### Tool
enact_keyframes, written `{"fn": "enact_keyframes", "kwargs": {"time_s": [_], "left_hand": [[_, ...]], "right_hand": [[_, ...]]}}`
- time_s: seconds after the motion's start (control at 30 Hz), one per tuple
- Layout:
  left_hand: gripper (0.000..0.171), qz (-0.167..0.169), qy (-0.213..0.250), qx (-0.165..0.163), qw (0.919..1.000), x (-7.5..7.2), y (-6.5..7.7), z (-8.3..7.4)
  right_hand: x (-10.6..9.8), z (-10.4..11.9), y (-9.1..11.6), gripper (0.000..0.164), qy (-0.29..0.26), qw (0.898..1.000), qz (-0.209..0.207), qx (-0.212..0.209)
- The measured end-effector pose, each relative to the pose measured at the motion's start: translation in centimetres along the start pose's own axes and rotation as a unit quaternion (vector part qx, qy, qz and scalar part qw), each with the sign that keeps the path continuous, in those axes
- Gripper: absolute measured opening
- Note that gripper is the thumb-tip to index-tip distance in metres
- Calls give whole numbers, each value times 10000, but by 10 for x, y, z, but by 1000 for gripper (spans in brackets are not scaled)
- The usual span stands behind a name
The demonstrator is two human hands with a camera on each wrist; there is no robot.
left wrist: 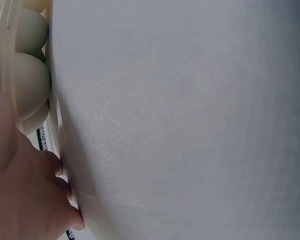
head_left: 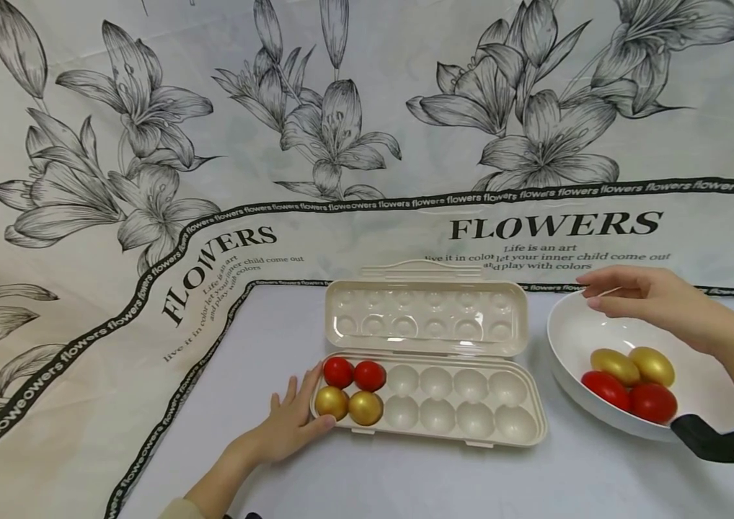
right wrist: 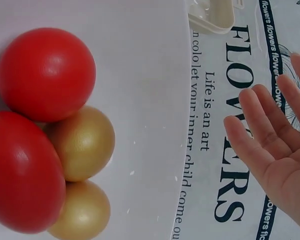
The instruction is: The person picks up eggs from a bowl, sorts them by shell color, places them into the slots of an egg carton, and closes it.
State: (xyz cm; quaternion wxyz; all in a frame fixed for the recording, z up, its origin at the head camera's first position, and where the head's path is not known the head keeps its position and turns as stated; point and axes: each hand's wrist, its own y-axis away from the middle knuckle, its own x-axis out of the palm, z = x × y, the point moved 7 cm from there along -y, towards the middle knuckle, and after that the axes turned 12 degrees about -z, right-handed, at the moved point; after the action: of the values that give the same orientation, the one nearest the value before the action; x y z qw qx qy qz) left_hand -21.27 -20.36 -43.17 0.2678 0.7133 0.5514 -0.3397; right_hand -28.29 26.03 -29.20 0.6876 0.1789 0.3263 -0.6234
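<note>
A cream plastic egg carton (head_left: 438,425) lies with its lid (head_left: 427,317) folded back. Two red eggs (head_left: 339,372) fill the back cups at its left end, with two gold eggs (head_left: 365,409) in front of them. My left hand (head_left: 289,425), fingers spread, rests against that left end, its thumb at the front corner. Over the back rim of a white bowl (head_left: 564,360) hovers my right hand (head_left: 652,295), holding nothing; its fingers look loosely extended in the right wrist view. Inside the bowl sit two red eggs (right wrist: 46,75) and two gold eggs (right wrist: 80,144), touching one another.
A white cloth (head_left: 263,324) covers the table. Behind it rises a fabric backdrop (head_left: 367,238) printed with flowers and lettering. The bowl stands just right of the carton, a narrow gap between them. A black strap piece (head_left: 711,440) shows at my right wrist.
</note>
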Motion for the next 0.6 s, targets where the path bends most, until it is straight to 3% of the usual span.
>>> {"fn": "enact_keyframes", "kwargs": {"time_s": [0.27,0.6], "left_hand": [[84,2,-5,37,10000,-1,0,-1],[84,13,-15,-21,10000,-2,0,0]], "right_hand": [[-2,-17,-4,33,-20,9999,58,87],[5,-44,-9,45,-166,9984,464,266]]}}
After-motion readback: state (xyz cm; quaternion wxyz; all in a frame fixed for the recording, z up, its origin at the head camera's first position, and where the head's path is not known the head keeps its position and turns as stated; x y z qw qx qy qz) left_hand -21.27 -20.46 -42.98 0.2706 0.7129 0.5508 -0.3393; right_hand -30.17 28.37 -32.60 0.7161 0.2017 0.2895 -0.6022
